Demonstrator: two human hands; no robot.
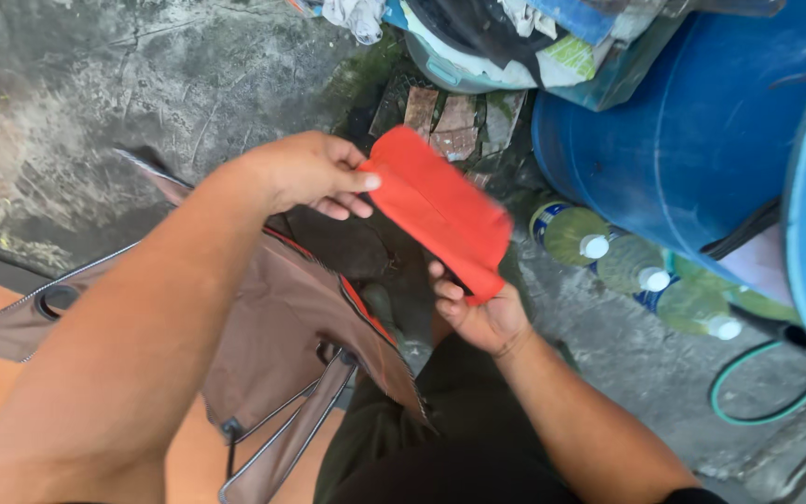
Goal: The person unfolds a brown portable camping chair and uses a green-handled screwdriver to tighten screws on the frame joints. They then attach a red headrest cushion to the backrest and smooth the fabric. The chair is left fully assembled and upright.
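Hidden: brown bag (272,327) partly behind left forearm.
Cloth: red cloth (440,210), slightly blurred, perhaps folded.
Hands: left hand (305,173) pinches far end; right hand (482,313) grips near end.

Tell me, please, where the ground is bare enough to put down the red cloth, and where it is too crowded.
Bare concrete floor lies upper left, beyond the left hand and brown bag. Another patch sits between the right hand and green hose. By the blue barrel and bottles it is crowded.
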